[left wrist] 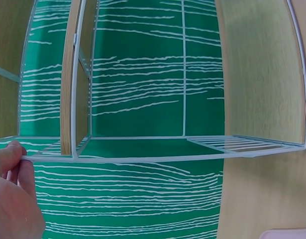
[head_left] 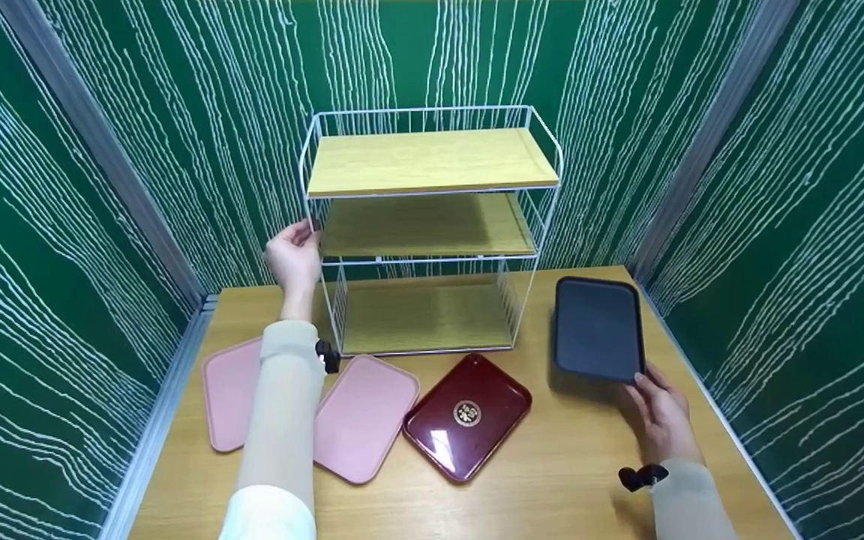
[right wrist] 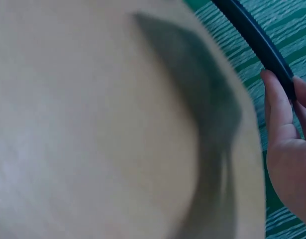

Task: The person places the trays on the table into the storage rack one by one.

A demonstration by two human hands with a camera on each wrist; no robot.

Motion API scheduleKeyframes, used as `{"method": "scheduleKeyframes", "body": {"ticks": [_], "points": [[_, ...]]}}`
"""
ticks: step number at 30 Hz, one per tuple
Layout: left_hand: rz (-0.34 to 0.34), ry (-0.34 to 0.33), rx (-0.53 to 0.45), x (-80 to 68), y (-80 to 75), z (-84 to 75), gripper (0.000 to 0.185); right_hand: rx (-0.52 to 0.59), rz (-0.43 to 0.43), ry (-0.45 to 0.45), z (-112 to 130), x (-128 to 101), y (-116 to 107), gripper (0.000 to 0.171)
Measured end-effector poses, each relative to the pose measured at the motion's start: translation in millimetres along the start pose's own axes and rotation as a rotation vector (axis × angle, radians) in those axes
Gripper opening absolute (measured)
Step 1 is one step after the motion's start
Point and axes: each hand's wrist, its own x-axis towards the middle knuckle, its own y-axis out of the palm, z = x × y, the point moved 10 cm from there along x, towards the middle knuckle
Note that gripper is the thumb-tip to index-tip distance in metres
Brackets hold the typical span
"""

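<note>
At the right of the head view, I have the right hand pinching a dark tray at its lower right corner, thumb on one face and fingers on the other. The tray is held above the wooden tabletop, and my right wrist view shows a blurred shadow across the wood below.

Left of centre, I see the left hand pinching the white wire at the left side of a three-tier rack, level with its middle shelf. The two hands are well apart, with the rack between them.

In the lower middle of the frame, a glossy dark red tray with a gold emblem lies just in front of the rack. Just beside it, toward the left, is one pink tray; a second pink tray lies farther left, partly hidden by the left sleeve.
</note>
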Motion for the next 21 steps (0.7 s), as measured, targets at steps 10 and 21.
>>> {"method": "scheduleKeyframes", "body": {"ticks": [10,21], "points": [[0.001,-0.010,0.026,-2.3,-0.2,-1.1,0.022,0.036,0.096,-0.112,28,-17,43,0.052],[-0.027,0.013,0.007,-2.5,-0.4,-1.6,0.021,0.138,0.229,-0.259,57,-39,82,0.041]]}}
